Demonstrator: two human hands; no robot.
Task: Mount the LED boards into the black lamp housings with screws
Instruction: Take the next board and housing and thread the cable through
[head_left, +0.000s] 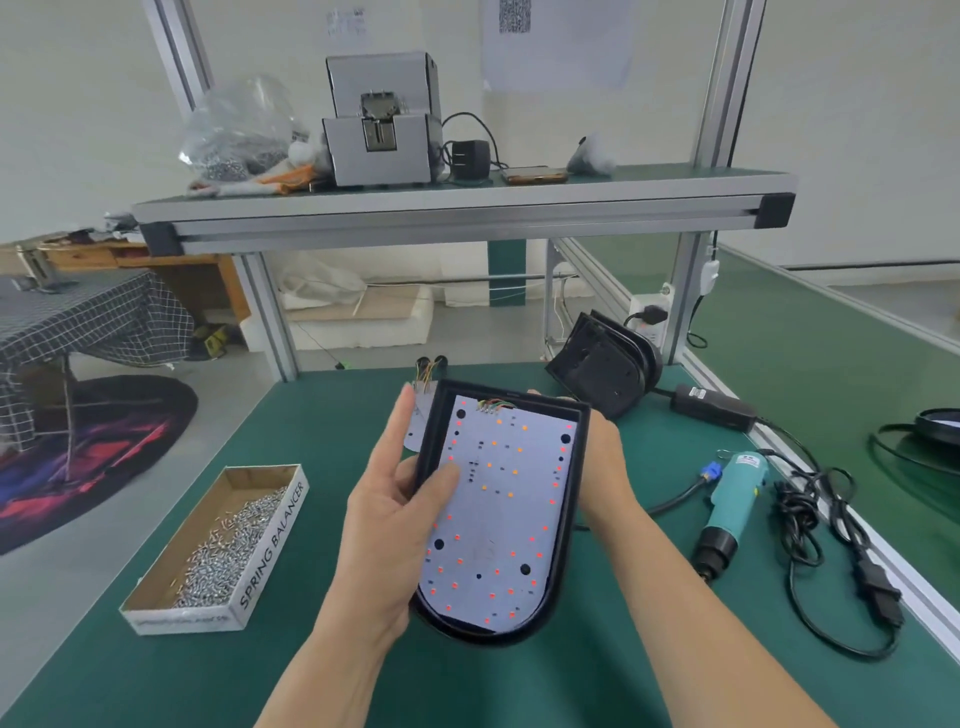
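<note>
I hold a black lamp housing (571, 519) above the green table, tilted toward me. A white LED board (498, 514) with red and orange LEDs lies inside it, thin coloured wires at its top edge. My left hand (387, 525) grips the housing's left wall, thumb pressing on the board, index finger straight up. My right hand (605, 467) supports the housing from behind on the right side, mostly hidden. Another white LED board (418, 415) peeks out behind the housing's top left corner.
A cardboard box of screws (223, 551) lies at the left. A teal electric screwdriver (730, 506) with tangled cable lies at the right. More black housings (602, 364) stand at the back right beside a power adapter (714, 408). A shelf (457, 208) hangs overhead.
</note>
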